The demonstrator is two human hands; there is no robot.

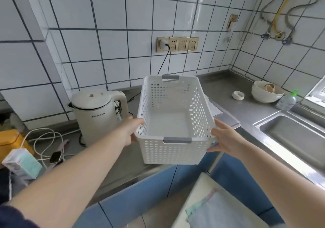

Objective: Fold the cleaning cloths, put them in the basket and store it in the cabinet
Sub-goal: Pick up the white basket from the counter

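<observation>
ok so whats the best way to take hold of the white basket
Take the basket by its two long perforated sides just under the rim, one hand from each side, as the left hand and right hand do now. It is wide, empty and level, so an even two-sided grip looks steadiest. The grey handles at the short ends would also serve.

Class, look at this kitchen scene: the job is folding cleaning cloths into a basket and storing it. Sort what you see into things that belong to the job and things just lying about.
Belongs to the job:
white basket, empty, held by left hand and right hand
cloths at the bottom right
blue cabinet

Just lying about:
kettle
bowls
soap bottle
smartwatch
</observation>
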